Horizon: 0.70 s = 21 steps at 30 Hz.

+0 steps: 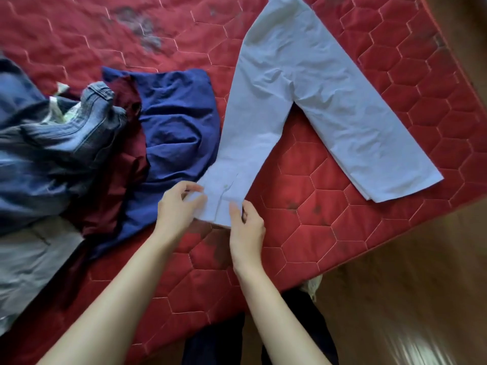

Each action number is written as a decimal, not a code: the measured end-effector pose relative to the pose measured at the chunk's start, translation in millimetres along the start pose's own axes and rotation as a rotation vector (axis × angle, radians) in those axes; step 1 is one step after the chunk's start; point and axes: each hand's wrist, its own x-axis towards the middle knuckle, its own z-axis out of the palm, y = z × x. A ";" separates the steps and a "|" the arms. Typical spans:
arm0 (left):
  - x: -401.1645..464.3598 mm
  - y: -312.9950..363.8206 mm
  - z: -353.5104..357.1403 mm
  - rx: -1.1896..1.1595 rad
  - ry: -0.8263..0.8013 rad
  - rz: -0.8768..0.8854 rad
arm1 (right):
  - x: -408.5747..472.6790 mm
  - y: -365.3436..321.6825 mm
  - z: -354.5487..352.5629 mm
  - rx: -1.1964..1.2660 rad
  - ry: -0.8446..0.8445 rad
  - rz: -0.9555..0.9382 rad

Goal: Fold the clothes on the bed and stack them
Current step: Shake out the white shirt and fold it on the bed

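A pale blue long-sleeved shirt [284, 83] lies spread flat on the red quilted bed [303, 206], one sleeve running toward the near edge with its buttoned cuff [220, 204] pinched between the left hand [179, 206] and the right hand [246, 223]; the other sleeve angles out to the right. Left of it sits an unfolded heap: a navy garment [174, 127], a maroon garment [131, 154], blue jeans [52, 143] and a grey garment [29, 259], overlapping and crumpled.

Both forearms are bare up to the near edge of the view, with no sleeves, watch, rings or bracelets on the left hand [176, 206] or right hand [246, 223]. Dark trousers [213, 341] cover the legs below.
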 end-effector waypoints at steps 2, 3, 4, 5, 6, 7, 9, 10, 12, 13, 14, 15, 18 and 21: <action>1.0 -11.0 -1.7 -0.017 0.029 -0.003 | -0.3 14.0 8.4 0.010 -0.031 0.113; -0.4 -20.1 -0.2 0.003 0.024 -0.035 | -2.8 20.7 13.6 -0.005 -0.088 0.209; -2.2 -31.9 1.5 0.042 0.017 -0.074 | -6.5 27.6 19.0 -0.037 -0.170 0.286; -2.6 -44.4 3.2 0.090 0.011 -0.107 | -8.7 32.7 22.4 -0.095 -0.251 0.318; -2.5 -55.7 4.3 0.128 0.010 -0.128 | -9.0 37.1 23.4 -0.166 -0.303 0.297; -2.0 -64.5 4.9 0.156 0.018 -0.142 | -7.7 40.1 22.7 -0.226 -0.323 0.271; 0.1 -73.6 6.3 0.225 0.044 -0.155 | 0.1 44.3 15.0 -0.283 -0.279 0.228; 1.3 -75.2 8.2 0.273 0.055 -0.166 | 6.0 46.0 8.4 -0.304 -0.250 0.193; 2.3 -74.6 14.3 0.355 0.041 -0.200 | 22.0 45.4 -7.4 -0.390 -0.208 0.072; 1.8 -71.8 18.5 0.384 0.027 -0.214 | 33.1 44.7 -15.5 -0.451 -0.201 0.004; 1.0 -68.6 23.4 0.419 0.028 -0.213 | 46.0 43.3 -23.6 -0.504 -0.202 -0.069; 0.4 -64.6 28.7 0.471 0.054 -0.182 | 61.0 40.4 -31.2 -0.559 -0.207 -0.147; 1.5 -43.8 50.9 0.648 0.178 0.071 | 114.9 25.7 -50.1 -0.706 -0.235 -0.376; 17.1 -9.7 85.2 0.681 0.201 0.287 | 178.1 0.5 -63.8 -0.838 -0.244 -0.579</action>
